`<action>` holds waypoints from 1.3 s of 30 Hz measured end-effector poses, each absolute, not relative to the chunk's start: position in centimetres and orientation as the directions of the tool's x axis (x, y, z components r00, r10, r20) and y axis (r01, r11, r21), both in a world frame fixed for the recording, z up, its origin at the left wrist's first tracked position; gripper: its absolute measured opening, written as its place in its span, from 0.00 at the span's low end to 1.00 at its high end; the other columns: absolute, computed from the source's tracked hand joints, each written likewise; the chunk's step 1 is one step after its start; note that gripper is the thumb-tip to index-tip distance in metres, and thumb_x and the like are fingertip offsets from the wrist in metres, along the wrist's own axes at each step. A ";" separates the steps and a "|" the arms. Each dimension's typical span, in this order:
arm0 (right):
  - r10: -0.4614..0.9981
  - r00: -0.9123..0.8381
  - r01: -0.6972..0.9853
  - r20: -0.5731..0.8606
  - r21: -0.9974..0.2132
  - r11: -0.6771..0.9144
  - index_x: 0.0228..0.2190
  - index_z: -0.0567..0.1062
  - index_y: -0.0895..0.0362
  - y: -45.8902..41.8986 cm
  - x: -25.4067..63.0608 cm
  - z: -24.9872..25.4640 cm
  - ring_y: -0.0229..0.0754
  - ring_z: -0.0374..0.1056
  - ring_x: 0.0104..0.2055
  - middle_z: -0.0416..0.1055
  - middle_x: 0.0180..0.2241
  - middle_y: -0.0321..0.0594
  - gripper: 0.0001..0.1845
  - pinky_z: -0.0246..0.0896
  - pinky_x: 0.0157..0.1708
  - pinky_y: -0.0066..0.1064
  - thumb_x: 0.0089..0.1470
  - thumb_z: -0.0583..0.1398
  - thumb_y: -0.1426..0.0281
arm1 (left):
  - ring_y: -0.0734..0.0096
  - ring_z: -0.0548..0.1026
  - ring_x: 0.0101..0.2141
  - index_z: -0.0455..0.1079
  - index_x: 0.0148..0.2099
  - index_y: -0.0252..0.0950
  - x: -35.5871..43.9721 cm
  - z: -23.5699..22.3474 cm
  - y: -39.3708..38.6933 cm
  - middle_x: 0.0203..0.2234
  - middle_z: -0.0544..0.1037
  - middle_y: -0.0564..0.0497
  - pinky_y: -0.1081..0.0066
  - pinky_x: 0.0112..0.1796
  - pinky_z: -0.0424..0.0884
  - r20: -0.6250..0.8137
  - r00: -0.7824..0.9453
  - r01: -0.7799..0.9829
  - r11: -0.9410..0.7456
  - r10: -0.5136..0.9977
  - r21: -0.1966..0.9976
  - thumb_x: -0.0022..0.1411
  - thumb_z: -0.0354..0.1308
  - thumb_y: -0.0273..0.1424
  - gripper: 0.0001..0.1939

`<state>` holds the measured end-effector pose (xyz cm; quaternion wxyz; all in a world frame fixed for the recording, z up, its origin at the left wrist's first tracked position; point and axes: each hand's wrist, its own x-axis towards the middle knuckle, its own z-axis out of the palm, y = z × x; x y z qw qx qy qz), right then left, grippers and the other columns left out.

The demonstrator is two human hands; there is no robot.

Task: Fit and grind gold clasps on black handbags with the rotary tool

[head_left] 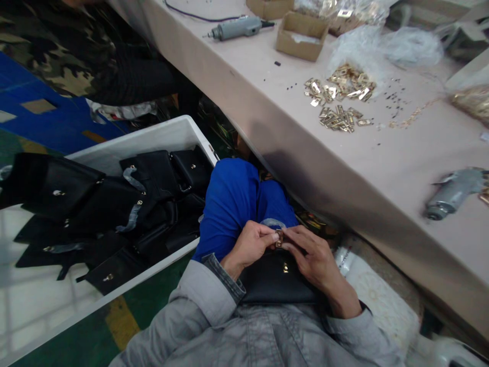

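Observation:
A black leather bag (263, 280) lies on my lap, with a gold lock fitting (286, 267) on its front. At the bag's upper edge, my left hand (250, 245) pinches a small gold metal plate (279, 238) between thumb and fingertips. My right hand (315, 255) grips the same plate from the other side, its fingers bent over the bag's edge. Clear plastic wrap (273, 223) shows just beyond the fingertips. Whether the plate is joined to the bag is hidden by my fingers.
To the left, a white bin (183, 127) holds several black bags (148, 176). On the table (362, 188) lie loose gold plates (340, 120), a cardboard box (301, 36) and two electric screwdrivers, one at the back (237, 28), one at the right (454, 193). Another person's camouflage sleeve (57, 46) is at upper left.

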<state>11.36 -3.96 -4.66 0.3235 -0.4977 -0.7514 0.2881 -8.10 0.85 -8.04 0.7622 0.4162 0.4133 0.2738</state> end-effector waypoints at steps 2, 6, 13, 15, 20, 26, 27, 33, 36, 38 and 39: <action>0.931 -0.303 0.567 0.205 -0.746 0.349 0.59 0.72 0.52 -4.1 11.3 -4.6 0.43 0.72 0.47 0.73 0.46 0.46 0.25 0.73 0.47 0.37 0.63 0.61 0.78 | 0.73 0.70 0.25 0.81 0.29 0.29 -8.1 -8.0 0.8 0.22 0.79 0.49 0.73 0.30 0.65 -0.398 0.508 -0.057 0.491 0.764 0.869 0.58 0.64 0.35 0.13; 0.937 -0.300 0.566 0.182 -0.756 0.328 0.59 0.71 0.51 -4.3 11.2 -4.5 0.43 0.72 0.47 0.73 0.47 0.45 0.26 0.73 0.46 0.36 0.62 0.61 0.79 | 0.74 0.69 0.24 0.80 0.28 0.28 -8.2 -8.0 0.7 0.21 0.77 0.50 0.73 0.29 0.65 -0.392 0.514 -0.056 0.486 0.763 0.872 0.58 0.63 0.35 0.14; 0.941 -0.299 0.565 0.157 -0.766 0.307 0.59 0.72 0.51 -4.5 10.9 -4.3 0.41 0.72 0.46 0.72 0.46 0.44 0.25 0.73 0.45 0.35 0.63 0.60 0.79 | 0.74 0.69 0.24 0.80 0.29 0.28 -8.3 -8.2 0.4 0.20 0.77 0.50 0.73 0.29 0.64 -0.377 0.520 -0.032 0.458 0.766 0.888 0.60 0.63 0.34 0.14; 0.944 -0.296 0.574 0.143 -0.764 0.296 0.58 0.72 0.52 -4.6 10.8 -4.3 0.41 0.72 0.45 0.72 0.45 0.44 0.24 0.73 0.45 0.34 0.63 0.60 0.78 | 0.73 0.71 0.25 0.81 0.31 0.28 -8.3 -8.1 0.2 0.22 0.79 0.49 0.73 0.30 0.65 -0.368 0.536 -0.058 0.468 0.760 0.882 0.59 0.64 0.34 0.12; 0.950 -0.283 0.594 0.130 -0.754 0.280 0.55 0.75 0.53 -4.7 10.7 -4.3 0.42 0.73 0.45 0.73 0.45 0.45 0.19 0.73 0.45 0.36 0.64 0.60 0.77 | 0.66 0.80 0.33 0.84 0.40 0.30 -8.5 -7.8 -0.1 0.34 0.86 0.44 0.70 0.38 0.72 -0.356 0.578 -0.134 0.516 0.734 0.846 0.56 0.68 0.30 0.11; 0.961 -0.226 0.604 0.159 -0.751 0.266 0.48 0.79 0.54 -4.8 10.5 -4.1 0.42 0.75 0.41 0.75 0.42 0.43 0.13 0.73 0.42 0.34 0.63 0.62 0.76 | 0.70 0.78 0.29 0.84 0.38 0.30 -8.4 -8.2 -0.3 0.32 0.86 0.46 0.73 0.34 0.69 -0.354 0.556 -0.110 0.489 0.752 0.865 0.56 0.66 0.28 0.08; 0.959 -0.239 0.609 0.150 -0.747 0.269 0.48 0.78 0.54 -4.8 10.5 -4.1 0.42 0.74 0.41 0.75 0.42 0.43 0.13 0.73 0.41 0.34 0.63 0.61 0.76 | 0.71 0.77 0.29 0.84 0.38 0.30 -8.4 -8.2 -0.3 0.31 0.85 0.47 0.73 0.34 0.69 -0.350 0.560 -0.113 0.488 0.751 0.865 0.57 0.66 0.28 0.08; 0.941 -0.295 0.636 0.163 -0.702 0.321 0.55 0.73 0.54 -5.2 10.2 -4.1 0.42 0.73 0.42 0.73 0.44 0.45 0.19 0.72 0.41 0.34 0.64 0.59 0.78 | 0.73 0.74 0.26 0.83 0.34 0.29 -8.4 -7.6 -0.3 0.26 0.83 0.49 0.74 0.31 0.66 -0.331 0.570 -0.132 0.481 0.752 0.866 0.55 0.68 0.30 0.08; 0.939 -0.312 0.663 0.147 -0.674 0.326 0.55 0.73 0.55 -5.2 10.0 -4.2 0.42 0.73 0.42 0.72 0.44 0.46 0.18 0.72 0.42 0.35 0.65 0.57 0.78 | 0.72 0.75 0.27 0.83 0.34 0.29 -8.5 -7.6 -0.4 0.27 0.83 0.49 0.73 0.33 0.68 -0.327 0.576 -0.131 0.479 0.749 0.868 0.56 0.67 0.30 0.08; 0.942 -0.309 0.669 0.132 -0.674 0.314 0.54 0.73 0.55 -5.3 10.0 -4.1 0.43 0.73 0.42 0.72 0.45 0.46 0.17 0.72 0.41 0.35 0.66 0.57 0.77 | 0.69 0.77 0.29 0.83 0.36 0.29 -8.5 -7.8 -0.5 0.29 0.84 0.48 0.72 0.34 0.69 -0.330 0.572 -0.114 0.471 0.751 0.875 0.57 0.66 0.30 0.09; 0.945 -0.300 0.667 0.128 -0.680 0.304 0.54 0.73 0.55 -5.3 10.0 -4.1 0.43 0.73 0.43 0.72 0.45 0.46 0.17 0.72 0.41 0.35 0.66 0.57 0.77 | 0.68 0.78 0.30 0.83 0.36 0.29 -8.5 -7.8 -0.5 0.31 0.85 0.47 0.72 0.35 0.70 -0.333 0.568 -0.107 0.469 0.753 0.877 0.57 0.65 0.30 0.09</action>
